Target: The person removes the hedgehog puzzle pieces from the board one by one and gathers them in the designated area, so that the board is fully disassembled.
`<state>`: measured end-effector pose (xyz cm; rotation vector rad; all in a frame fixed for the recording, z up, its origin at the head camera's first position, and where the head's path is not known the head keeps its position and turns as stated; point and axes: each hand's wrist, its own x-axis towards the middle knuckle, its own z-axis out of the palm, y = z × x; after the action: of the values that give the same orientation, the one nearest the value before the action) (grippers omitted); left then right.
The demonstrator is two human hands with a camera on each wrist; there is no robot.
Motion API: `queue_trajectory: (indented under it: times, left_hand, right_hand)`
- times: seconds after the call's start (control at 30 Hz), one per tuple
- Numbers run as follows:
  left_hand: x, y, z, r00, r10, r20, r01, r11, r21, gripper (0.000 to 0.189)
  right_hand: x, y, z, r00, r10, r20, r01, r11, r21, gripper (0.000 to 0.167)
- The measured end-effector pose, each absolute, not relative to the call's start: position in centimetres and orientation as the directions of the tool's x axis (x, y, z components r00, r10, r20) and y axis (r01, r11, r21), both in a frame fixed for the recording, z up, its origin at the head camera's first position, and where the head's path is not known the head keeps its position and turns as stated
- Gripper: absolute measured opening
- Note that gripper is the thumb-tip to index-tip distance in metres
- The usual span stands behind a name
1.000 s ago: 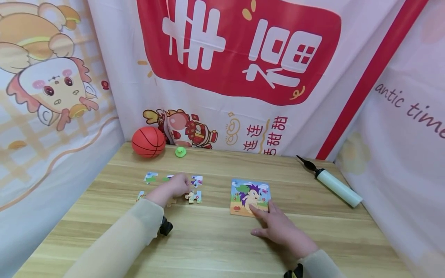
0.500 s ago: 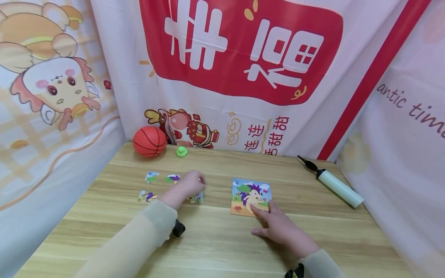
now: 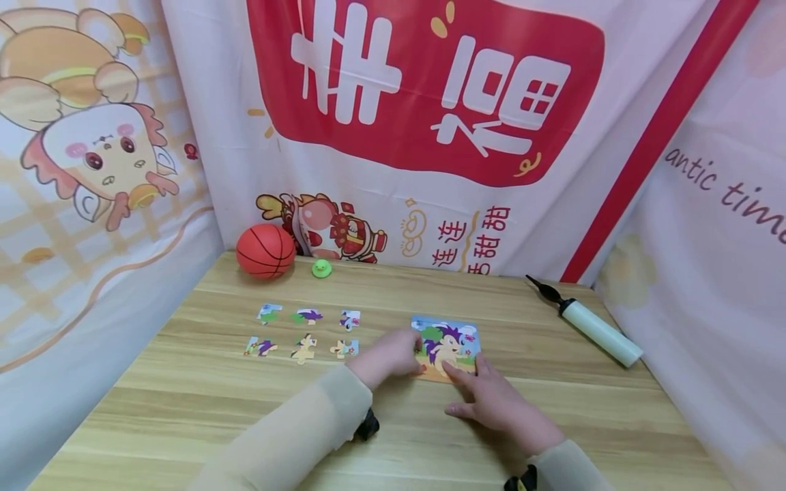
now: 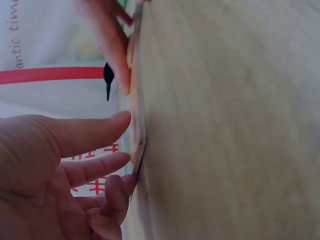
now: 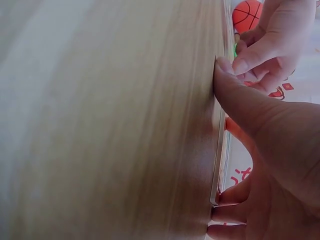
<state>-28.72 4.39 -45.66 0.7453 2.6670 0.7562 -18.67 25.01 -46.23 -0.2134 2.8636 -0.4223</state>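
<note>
A square puzzle board (image 3: pixel 453 335) with a purple-spined hedgehog picture lies flat on the wooden table. At its left edge, my left hand (image 3: pixel 393 351) pinches a thin puzzle piece (image 4: pixel 140 159), whose edge is tilted up in the left wrist view. My right hand (image 3: pixel 494 402) rests at the board's lower right corner, fingers spread, one fingertip on the picture and others along the right edge. To the left, loose puzzle pieces (image 3: pixel 303 348) lie in two rows of three.
A red toy basketball (image 3: pixel 266 251) and a small green duck (image 3: pixel 321 269) stand at the table's back left. A pale green hand pump (image 3: pixel 600 333) with a black nozzle lies at the right. A printed cloth (image 3: pixel 381 157) hangs behind the table.
My left hand has moved right from the loose pieces to the board's left edge, leaving a piece at the right of the rows. My right hand stays put.
</note>
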Motion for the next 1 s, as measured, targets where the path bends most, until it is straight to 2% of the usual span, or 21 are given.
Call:
queue_trajectory:
  times: [0.27, 0.43, 0.6, 0.87, 1.0]
  left_hand:
    - [-28.0, 5.6, -45.3, -0.843, 0.528, -0.106, 0.428, 0.776, 0.463, 0.029]
    - [-27.9, 5.9, -45.4, -0.848, 0.519, -0.104, 0.425, 0.785, 0.452, 0.029]
    - [-27.8, 5.9, -45.4, -0.853, 0.511, -0.103, 0.416, 0.786, 0.457, 0.029]
    - [-28.3, 5.1, -45.6, -0.847, 0.516, -0.128, 0.373, 0.748, 0.550, 0.030]
    - [-28.5, 4.9, -45.5, -0.844, 0.523, -0.117, 0.379, 0.738, 0.558, 0.031]
  right_hand:
    - [-18.5, 25.1, -46.2, -0.965, -0.161, -0.208, -0.099, 0.954, -0.283, 0.077]
    - [-17.7, 24.6, -46.0, -0.956, -0.280, -0.091, -0.257, 0.945, -0.204, 0.071]
    - [-16.8, 23.6, -45.6, -0.944, -0.327, -0.045, -0.307, 0.920, -0.245, 0.062]
    - [-16.6, 23.0, -45.4, -0.941, -0.326, -0.089, -0.296, 0.922, -0.252, 0.077]
    - [-16.9, 22.9, -45.5, -0.941, -0.320, -0.110, -0.283, 0.923, -0.260, 0.078]
